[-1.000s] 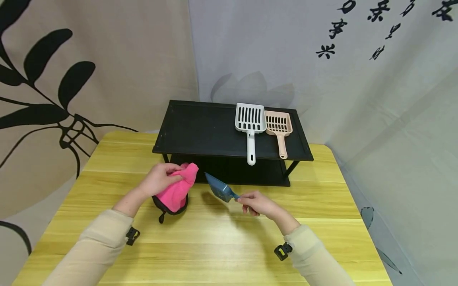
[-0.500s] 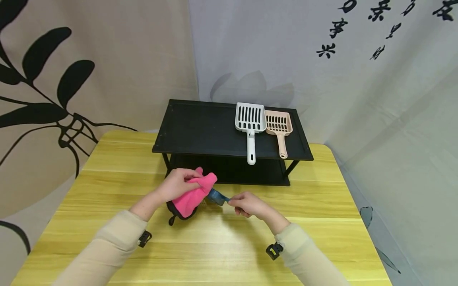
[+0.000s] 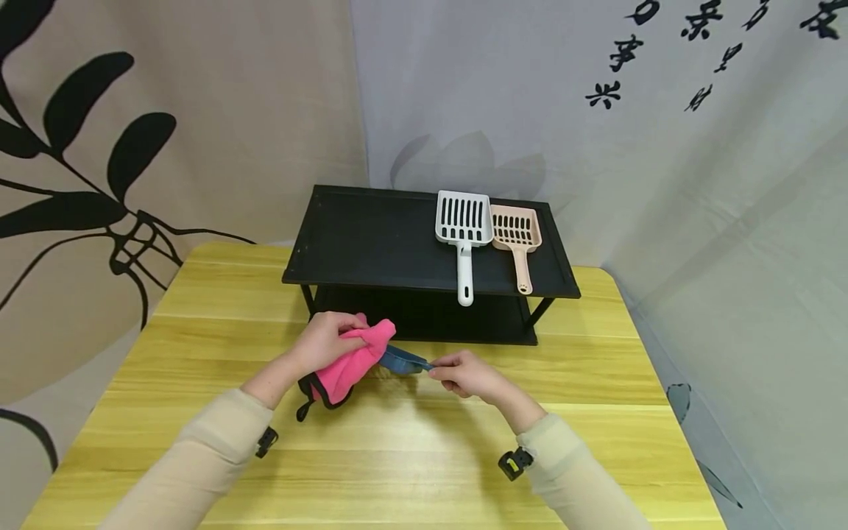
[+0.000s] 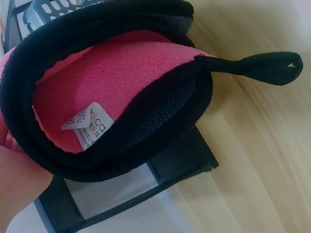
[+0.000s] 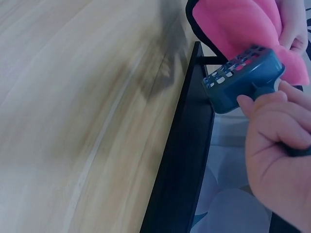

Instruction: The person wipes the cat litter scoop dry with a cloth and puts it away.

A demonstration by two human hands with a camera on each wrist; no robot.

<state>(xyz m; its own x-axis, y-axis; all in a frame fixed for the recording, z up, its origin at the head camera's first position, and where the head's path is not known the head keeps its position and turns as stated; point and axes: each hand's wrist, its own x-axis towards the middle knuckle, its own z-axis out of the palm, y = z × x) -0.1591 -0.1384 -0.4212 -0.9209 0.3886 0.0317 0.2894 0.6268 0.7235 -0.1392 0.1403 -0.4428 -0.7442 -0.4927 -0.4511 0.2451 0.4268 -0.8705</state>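
Observation:
My left hand (image 3: 326, 341) pinches a pink cleaning cloth (image 3: 347, 369) with black edging and a hanging loop. In the left wrist view the cloth (image 4: 150, 65) curls over, showing a white label and a dark grey side. The thumb and fingers of my right hand (image 3: 469, 374) grip the handle of a blue litter scoop (image 3: 403, 361) with a slotted head. From the right wrist, the scoop's head (image 5: 240, 90) overlaps the pink cloth, right at its edge. In the head view the cloth hides the scoop's far end. Both are held over the table, in front of the black rack.
A black two-tier rack (image 3: 371, 239) stands at the back of the wooden table (image 3: 397, 464). On its top shelf lie a white litter scoop (image 3: 465, 272) and a beige litter scoop (image 3: 523, 271) side by side, handles toward me. Printed curtains (image 3: 265, 132) hang behind.
My left hand has moved right with the cloth, up to the scoop, then the cloth has shifted slightly back left. The scoop has tilted in my right hand.

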